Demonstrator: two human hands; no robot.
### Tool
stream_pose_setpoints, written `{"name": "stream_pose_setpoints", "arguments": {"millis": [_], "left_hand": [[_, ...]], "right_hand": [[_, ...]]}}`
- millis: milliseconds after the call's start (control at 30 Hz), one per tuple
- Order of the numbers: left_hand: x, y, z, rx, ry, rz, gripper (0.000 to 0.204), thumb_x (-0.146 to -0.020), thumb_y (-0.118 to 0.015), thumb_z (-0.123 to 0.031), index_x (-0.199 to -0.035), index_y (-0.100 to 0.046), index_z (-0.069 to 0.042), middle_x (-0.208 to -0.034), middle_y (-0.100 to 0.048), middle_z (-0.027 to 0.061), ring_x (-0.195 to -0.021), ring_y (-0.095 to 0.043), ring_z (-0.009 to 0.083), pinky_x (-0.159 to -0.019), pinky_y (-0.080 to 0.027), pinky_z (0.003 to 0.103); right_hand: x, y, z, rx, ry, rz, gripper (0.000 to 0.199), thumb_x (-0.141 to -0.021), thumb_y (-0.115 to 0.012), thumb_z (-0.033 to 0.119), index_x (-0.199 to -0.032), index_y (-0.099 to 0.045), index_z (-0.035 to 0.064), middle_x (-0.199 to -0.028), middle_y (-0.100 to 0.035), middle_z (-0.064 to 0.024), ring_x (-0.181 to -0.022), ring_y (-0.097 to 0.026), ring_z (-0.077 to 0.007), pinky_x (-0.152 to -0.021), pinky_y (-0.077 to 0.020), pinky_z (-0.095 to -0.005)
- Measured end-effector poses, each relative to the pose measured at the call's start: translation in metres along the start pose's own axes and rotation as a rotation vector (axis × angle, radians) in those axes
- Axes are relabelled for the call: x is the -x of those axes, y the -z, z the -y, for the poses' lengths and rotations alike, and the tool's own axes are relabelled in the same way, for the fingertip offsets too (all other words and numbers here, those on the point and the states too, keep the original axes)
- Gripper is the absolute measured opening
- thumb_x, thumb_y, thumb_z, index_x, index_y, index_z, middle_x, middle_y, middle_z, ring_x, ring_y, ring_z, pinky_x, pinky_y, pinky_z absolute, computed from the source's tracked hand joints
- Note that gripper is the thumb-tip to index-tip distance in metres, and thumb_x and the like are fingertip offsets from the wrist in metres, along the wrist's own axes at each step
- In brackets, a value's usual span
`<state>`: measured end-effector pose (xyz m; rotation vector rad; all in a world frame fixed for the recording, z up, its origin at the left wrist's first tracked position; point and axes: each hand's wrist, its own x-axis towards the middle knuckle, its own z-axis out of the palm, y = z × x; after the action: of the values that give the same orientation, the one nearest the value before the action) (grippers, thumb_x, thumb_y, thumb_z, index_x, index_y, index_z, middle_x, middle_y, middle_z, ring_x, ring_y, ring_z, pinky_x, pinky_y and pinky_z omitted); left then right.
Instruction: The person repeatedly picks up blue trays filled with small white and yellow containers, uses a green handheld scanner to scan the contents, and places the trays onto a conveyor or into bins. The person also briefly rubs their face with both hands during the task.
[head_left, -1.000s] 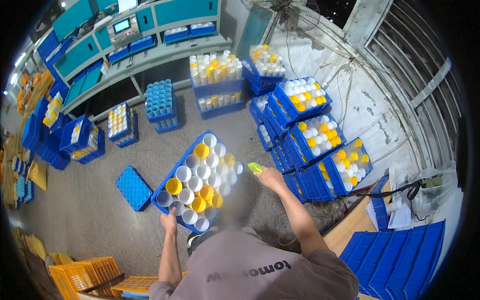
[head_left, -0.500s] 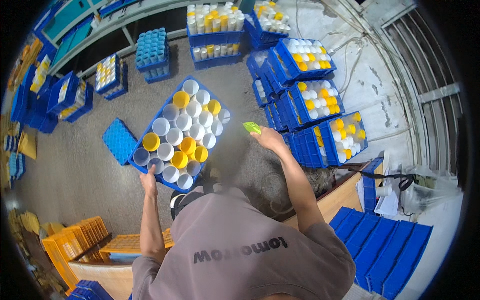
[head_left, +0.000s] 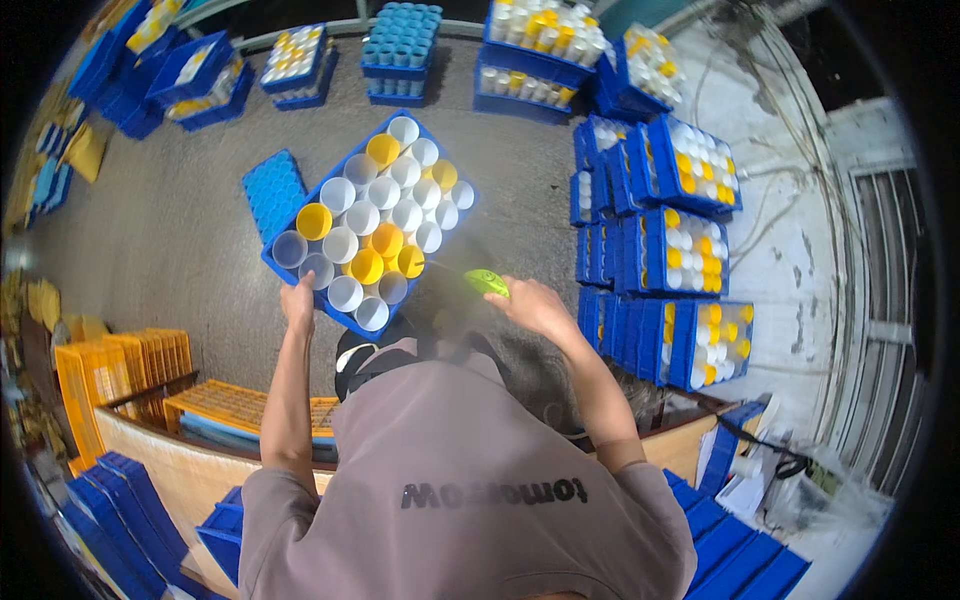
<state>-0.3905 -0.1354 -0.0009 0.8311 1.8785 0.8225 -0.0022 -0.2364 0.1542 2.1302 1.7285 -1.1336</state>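
Note:
A blue crate [head_left: 383,127] of upright, open-topped white and yellow cups [head_left: 340,245] hangs tilted in front of me. My left hand [head_left: 298,303] grips the crate's near left corner, its thumb on the rim by a cup. Right of the crate, my right hand [head_left: 535,306] is closed around a lime-green blow gun [head_left: 486,282]. Its thin nozzle points left at the yellow cups near the crate's right edge. A grey haze blurs the space around the gun. The fingers under the crate are hidden.
A light-blue crate [head_left: 272,190] lies on the floor to the left. Stacked blue crates of cups [head_left: 690,255] line the right wall, and more crates [head_left: 400,50] stand at the back. Orange crates [head_left: 125,370], a wooden board [head_left: 165,455] and nested blue crates [head_left: 745,550] are close to me.
My right hand has brought the blow gun left, closer to the cups. The view has shifted, so the surroundings sit differently. My left hand keeps its hold on the crate.

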Motion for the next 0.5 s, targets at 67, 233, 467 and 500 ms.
{"name": "stream_pose_setpoints", "arguments": {"millis": [67, 233, 467, 500], "left_hand": [[-0.020, 0.011, 0.001, -0.118, 0.094, -0.101, 0.039, -0.084, -0.069, -0.026, -0.108, -0.069, 0.004, -0.108, -0.071, 0.0192, -0.100, -0.068, 0.0303, -0.089, -0.049, 0.039], [-0.085, 0.035, 0.007, -0.232, 0.210, -0.264, 0.048, -0.081, -0.069, -0.033, -0.112, -0.068, 0.003, -0.111, -0.070, 0.0235, -0.107, -0.066, 0.0384, -0.095, -0.047, 0.044], [-0.204, 0.076, -0.050, -0.314, 0.315, -0.329, 0.056, -0.080, -0.071, -0.032, -0.123, -0.060, 0.001, -0.120, -0.065, 0.0241, -0.115, -0.061, 0.0400, -0.101, -0.044, 0.044], [-0.225, 0.081, -0.065, -0.300, 0.319, -0.304, 0.057, -0.080, -0.071, -0.032, -0.125, -0.058, 0.001, -0.122, -0.065, 0.0243, -0.116, -0.060, 0.0402, -0.101, -0.044, 0.044]], "right_hand": [[-0.009, 0.002, 0.024, 0.025, 0.045, 0.060, 0.053, -0.095, -0.052, 0.052, -0.121, -0.064, 0.0066, -0.105, -0.069, -0.0234, -0.099, -0.066, -0.0403, -0.087, -0.0514, -0.0490], [-0.046, 0.015, 0.091, 0.072, 0.161, 0.150, 0.052, -0.095, -0.052, 0.051, -0.121, -0.064, 0.0064, -0.103, -0.069, -0.0243, -0.097, -0.066, -0.0412, -0.085, -0.0511, -0.0503], [-0.146, 0.063, 0.236, 0.154, 0.253, 0.089, 0.047, -0.097, -0.053, 0.046, -0.120, -0.060, 0.0056, -0.085, -0.069, -0.0240, -0.082, -0.067, -0.0436, -0.074, -0.0525, -0.0512], [-0.162, 0.074, 0.261, 0.159, 0.255, 0.095, 0.046, -0.097, -0.053, 0.045, -0.120, -0.059, 0.0053, -0.082, -0.069, -0.0240, -0.080, -0.067, -0.0437, -0.072, -0.0527, -0.0511]]}}
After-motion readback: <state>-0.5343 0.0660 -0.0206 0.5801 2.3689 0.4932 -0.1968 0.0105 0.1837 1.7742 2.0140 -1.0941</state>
